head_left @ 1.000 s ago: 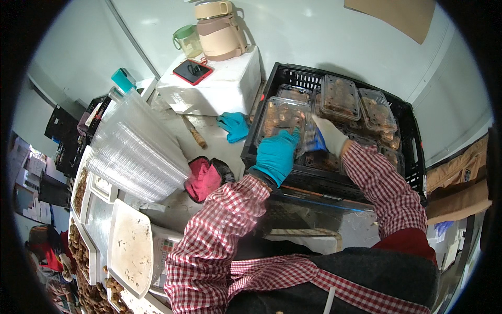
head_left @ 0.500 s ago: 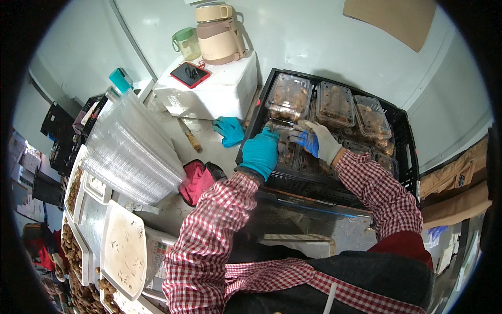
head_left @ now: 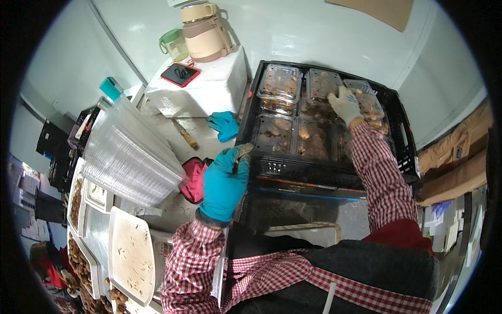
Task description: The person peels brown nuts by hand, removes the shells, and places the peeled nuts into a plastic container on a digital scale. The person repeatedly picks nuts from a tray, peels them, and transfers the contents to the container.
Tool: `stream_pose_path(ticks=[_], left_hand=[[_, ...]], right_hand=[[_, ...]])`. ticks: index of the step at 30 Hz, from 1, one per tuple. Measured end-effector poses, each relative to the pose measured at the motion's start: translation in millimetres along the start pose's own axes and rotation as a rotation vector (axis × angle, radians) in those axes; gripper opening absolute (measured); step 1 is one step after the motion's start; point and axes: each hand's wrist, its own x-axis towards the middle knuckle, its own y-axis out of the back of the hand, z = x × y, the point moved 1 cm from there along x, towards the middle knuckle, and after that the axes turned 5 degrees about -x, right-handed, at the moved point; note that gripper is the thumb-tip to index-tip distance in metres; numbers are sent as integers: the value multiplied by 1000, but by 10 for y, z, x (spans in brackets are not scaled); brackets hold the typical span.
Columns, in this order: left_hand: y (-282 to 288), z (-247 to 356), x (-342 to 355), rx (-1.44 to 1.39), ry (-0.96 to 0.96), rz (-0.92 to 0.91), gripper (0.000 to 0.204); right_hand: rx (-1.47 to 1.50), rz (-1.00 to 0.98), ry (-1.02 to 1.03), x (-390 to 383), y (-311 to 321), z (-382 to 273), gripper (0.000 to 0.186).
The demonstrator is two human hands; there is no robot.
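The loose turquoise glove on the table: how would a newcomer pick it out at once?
Find the blocky white foam box carrying a flat rectangular red-cased phone. In front of it, just left of the rectangular black plastic crate, lies the limp turquoise glove. Unlike the one on the left hand, it is unworn.

A grey metal worktable [head_left: 171,144] carries a white foam box [head_left: 209,94]. Just in front of the box lie a wooden-handled tool [head_left: 188,138] and a crumpled teal glove [head_left: 224,125]; farther in front, a pink-and-black cloth item [head_left: 192,184]; front-left, nested clear plastic containers [head_left: 130,152].
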Motion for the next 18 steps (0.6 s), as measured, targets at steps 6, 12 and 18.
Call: stream_pose_path(ticks=[6, 12, 18], left_hand=[[206, 231, -352, -58, -13, 8, 28], [982, 353, -1013, 28, 270, 121, 20], [1474, 666, -1444, -236, 599, 467, 18]], right_hand=[[21, 90, 103, 12, -267, -43, 64], [-17, 482, -247, -2, 596, 525, 65], [39, 136, -377, 264, -69, 1848, 77]])
